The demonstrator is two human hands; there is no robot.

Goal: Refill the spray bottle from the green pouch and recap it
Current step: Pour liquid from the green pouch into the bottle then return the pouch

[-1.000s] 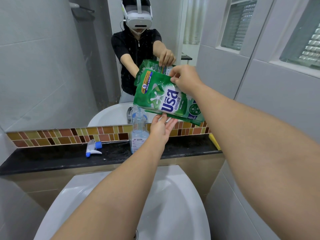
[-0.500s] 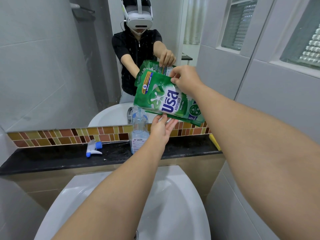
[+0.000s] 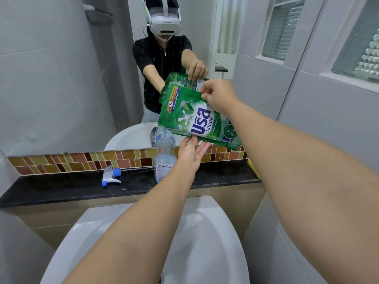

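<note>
The green pouch (image 3: pixel 196 119) covers the spray bottle's (image 3: pixel 165 158) open neck, so where spout meets mouth cannot be seen. The left hand (image 3: pixel 190 155) hides the bottle's right side. Right of the bottle, the right forearm hides the counter's (image 3: pixel 61 186) end. The bottle's label print is too small to read. The washbasin (image 3: pixel 205 232) is cut off by the bottom edge.

Green pouch (image 3: pixel 192 117) with white splash, blue lettering, orange-yellow band near the top. Clear spray bottle (image 3: pixel 165 158), pale blue liquid inside. White trigger cap (image 3: pixel 110 176) with blue nozzle and collar. Black speckled worktop (image 3: pixel 61 189). Tile strip (image 3: pixel 82 161) in brown, tan, olive, terracotta. White basin (image 3: pixel 207 238). Grey walls (image 3: pixel 47 83).
</note>
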